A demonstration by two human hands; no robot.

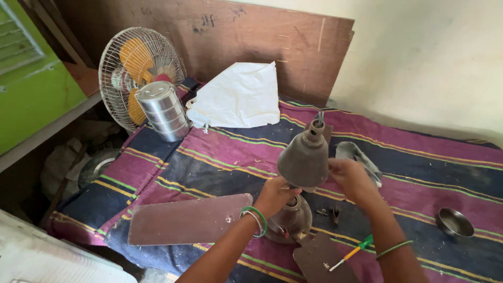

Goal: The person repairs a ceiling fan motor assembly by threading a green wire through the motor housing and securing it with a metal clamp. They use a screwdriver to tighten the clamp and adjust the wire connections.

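Steel tiffin beside pedestal fan.

Dull brown metal canopy cone, shiny steel tiffin, striped woven cloth — matt, rough

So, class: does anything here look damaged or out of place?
Yes. A ceiling fan lies on the striped cloth, its blade dusty. Both hands, left hand and right hand, lift its cone cover.

Bare forearms; green bangles both wrists, perhaps glass.
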